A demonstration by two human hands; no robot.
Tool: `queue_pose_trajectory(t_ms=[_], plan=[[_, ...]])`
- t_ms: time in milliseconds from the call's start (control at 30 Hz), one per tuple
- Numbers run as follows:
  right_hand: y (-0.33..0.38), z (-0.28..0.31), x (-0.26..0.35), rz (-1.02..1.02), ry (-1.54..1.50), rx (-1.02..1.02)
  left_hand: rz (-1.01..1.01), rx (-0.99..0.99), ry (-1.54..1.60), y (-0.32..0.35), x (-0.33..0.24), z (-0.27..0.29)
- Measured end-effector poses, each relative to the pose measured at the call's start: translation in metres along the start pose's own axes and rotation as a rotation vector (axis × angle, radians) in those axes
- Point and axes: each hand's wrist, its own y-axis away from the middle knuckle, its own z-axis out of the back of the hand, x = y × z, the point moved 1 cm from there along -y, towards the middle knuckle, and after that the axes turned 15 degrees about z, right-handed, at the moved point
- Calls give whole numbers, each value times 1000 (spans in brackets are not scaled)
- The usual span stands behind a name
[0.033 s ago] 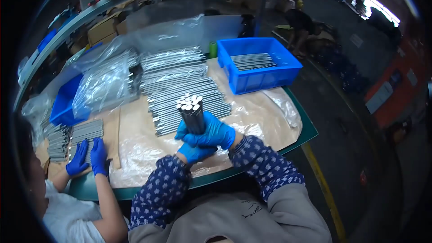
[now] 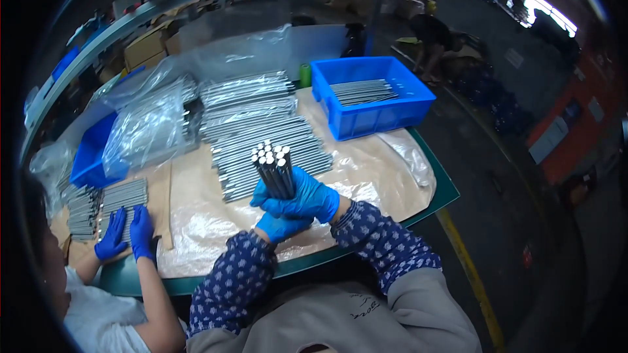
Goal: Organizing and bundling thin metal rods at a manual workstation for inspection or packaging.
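Note:
A bundle of dark metal rods (image 2: 277, 180) stands nearly upright in front of me, its pale round ends facing up. My right hand (image 2: 309, 195), in a blue glove, is wrapped round the bundle. Below it, my left hand (image 2: 282, 226), also blue-gloved, is closed round the lower part; the rods' bottom ends are hidden by my hands. Just beyond lies a wide layer of grey metal rods (image 2: 265, 150) side by side on the brown covering (image 2: 193, 202) of the table.
A blue bin (image 2: 379, 117) with more rods stands at the far right. Plastic-wrapped rods (image 2: 147, 127) lie at the back left, beside another blue bin (image 2: 91, 157). At left, a co-worker's purple-gloved hands (image 2: 124, 232) rest on rods. The green table edge (image 2: 428, 206) curves round at right.
The tops of the rods in my hands look slightly more spread apart, and their ends show more sharply. My hands keep their grip; the whole view has shifted a little.

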Motion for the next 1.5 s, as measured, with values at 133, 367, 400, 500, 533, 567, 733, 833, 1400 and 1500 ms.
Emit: queue_pose_trajectory(t_ms=[133,367,400,500,533,567,733,833,1400,1500], plan=[[-15,9,11,87,41,95,-30,-103,327,-25,39,-21],[-21,1,29,162,285,214,-37,281,1160,-4,34,-15],[-17,4,24,285,391,212,40,522,1702,0,14,-13],[5,25,37,339,604,261,-235,141,1012,37,-31,13],[5,29,51,329,587,198,-290,52,842,51,-48,25],[9,40,60,133,382,115,-102,213,912,39,-29,20],[-9,110,129,261,541,110,65,160,975,15,-14,12],[-56,145,158,336,813,158,102,120,1008,14,-12,11],[-102,349,6,156,868,-591,278,183,944,11,-17,21],[-93,357,10,83,946,-554,282,195,957,10,-20,25]])
